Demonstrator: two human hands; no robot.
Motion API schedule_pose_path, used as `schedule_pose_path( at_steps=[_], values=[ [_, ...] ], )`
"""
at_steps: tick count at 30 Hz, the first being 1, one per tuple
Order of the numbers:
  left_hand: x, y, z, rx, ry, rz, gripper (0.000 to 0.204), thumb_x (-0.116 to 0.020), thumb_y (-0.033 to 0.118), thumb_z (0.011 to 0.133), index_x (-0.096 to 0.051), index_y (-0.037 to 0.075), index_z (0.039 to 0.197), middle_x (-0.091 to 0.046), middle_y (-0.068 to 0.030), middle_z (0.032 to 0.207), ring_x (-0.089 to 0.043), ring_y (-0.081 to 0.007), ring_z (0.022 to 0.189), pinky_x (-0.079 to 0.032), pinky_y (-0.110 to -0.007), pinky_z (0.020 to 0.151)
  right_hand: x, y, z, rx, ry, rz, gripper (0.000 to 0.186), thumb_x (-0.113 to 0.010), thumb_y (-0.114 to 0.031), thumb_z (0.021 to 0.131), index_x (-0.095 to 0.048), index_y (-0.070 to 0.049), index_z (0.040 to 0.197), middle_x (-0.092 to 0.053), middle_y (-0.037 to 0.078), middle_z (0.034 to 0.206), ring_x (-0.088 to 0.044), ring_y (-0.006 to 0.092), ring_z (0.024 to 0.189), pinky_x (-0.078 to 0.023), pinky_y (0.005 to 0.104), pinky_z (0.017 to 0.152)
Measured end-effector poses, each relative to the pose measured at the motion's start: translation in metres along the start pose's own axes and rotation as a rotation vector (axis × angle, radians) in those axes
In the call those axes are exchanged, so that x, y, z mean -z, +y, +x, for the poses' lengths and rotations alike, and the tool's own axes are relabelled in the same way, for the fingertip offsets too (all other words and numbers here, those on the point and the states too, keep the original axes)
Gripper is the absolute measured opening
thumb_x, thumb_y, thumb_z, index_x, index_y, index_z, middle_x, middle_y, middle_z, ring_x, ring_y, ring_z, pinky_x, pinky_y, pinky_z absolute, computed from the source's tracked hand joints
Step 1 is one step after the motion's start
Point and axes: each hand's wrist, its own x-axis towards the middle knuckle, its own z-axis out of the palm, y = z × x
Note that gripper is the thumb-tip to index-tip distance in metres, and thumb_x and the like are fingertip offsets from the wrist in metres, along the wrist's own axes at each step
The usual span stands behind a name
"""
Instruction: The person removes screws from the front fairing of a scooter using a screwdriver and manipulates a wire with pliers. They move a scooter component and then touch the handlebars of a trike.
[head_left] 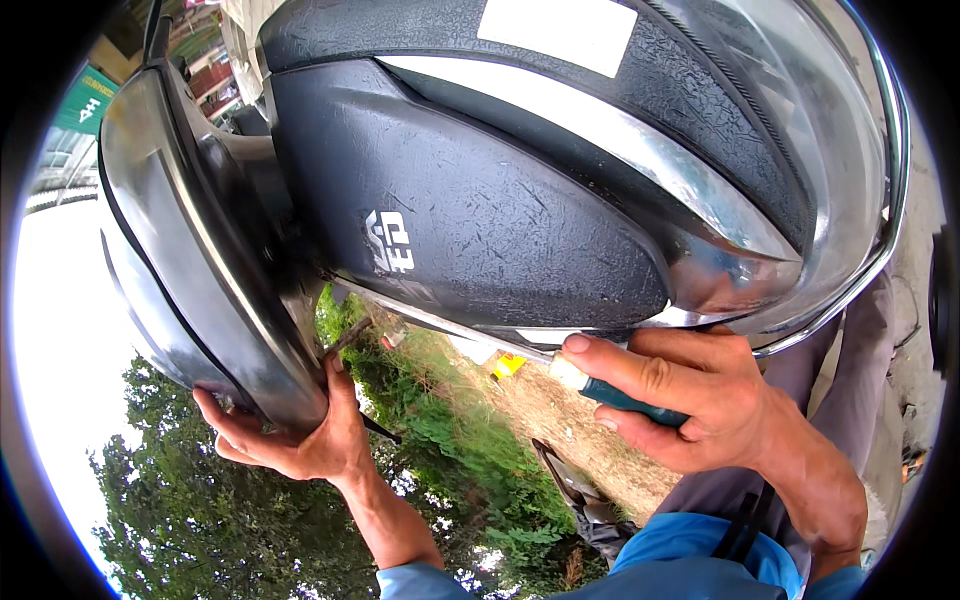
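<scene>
- From here I see a blue shirt (pixel 670 582), a brighter blue patch of cloth (pixel 655 540) showing at its front.
- Left sleeve (pixel 425 582) pale blue, right sleeve (pixel 840 585) deeper blue; both leave the forearms bare.
- Dark, narrow straps (pixel 740 528) over the lap.
- Greyish-purple trousers (pixel 858 360), softly creased.

Right fingers (pixel 645 372) around green handle (pixel 632 401)

left hand (pixel 315 450) cupped, thumb (pixel 341 392) spread | right hand (pixel 712 395) curled in grip | forearms (pixel 395 520) bare
</scene>
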Motion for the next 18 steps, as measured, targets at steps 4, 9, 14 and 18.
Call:
schedule_pose_path(
  at_steps=[4, 9, 14, 18],
  values=[
    [0.001, 0.001, -0.001, 0.022, 0.005, 0.034, 0.108, -0.088, 0.054, 0.071, -0.042, -0.002, 0.151, -0.045, -0.0119, 0.113, -0.05, -0.026, 0.105, -0.049, -0.043, 0.071, 0.0, -0.001, 0.0, -0.043, -0.025, 0.049, 0.063, -0.077, 0.0, 0.078, -0.061, -0.006, 0.139, -0.064, 0.006, 0.08, -0.062, 0.021, 0.063, -0.053, 0.036, 0.058],
    [-0.002, -0.001, -0.002, 0.06, 0.03, 0.046, 0.107, -0.088, 0.054, 0.07, -0.042, 0.002, 0.152, -0.043, -0.0145, 0.119, -0.051, -0.0317, 0.114, -0.054, -0.047, 0.079, -0.006, 0.002, 0.002, -0.002, 0.049, 0.102, 0.055, -0.076, -0.003, 0.08, -0.065, 0.0, 0.134, -0.064, 0.01, 0.074, -0.058, 0.0201, 0.054, -0.047, 0.0343, 0.052],
    [0.016, 0.016, -0.007, 0.244, -0.049, -0.166, 0.099, -0.073, 0.061, 0.087, -0.032, 0.005, 0.156, -0.045, -0.0099, 0.12, -0.043, -0.0207, 0.1, -0.041, -0.04, 0.083, 0.005, -0.009, 0.002, -0.087, 0.039, 0.09, 0.053, -0.077, -0.008, 0.081, -0.066, 0.0, 0.133, -0.062, 0.011, 0.075, -0.053, 0.0198, 0.054, -0.043, 0.0329, 0.051],
    [0.045, 0.084, -0.018, 0.602, 0.011, -1.039, 0.029, -0.059, 0.025, 0.095, -0.051, 0.002, 0.11, -0.04, -0.0022, 0.086, -0.038, -0.0122, 0.075, -0.034, -0.027, 0.06, 0.028, -0.03, 0.002, -0.179, 0.01, 0.032, 0.053, -0.078, -0.013, 0.082, -0.067, -0.001, 0.132, -0.06, 0.01, 0.074, -0.052, 0.0188, 0.054, -0.043, 0.0321, 0.051]
  ],
)
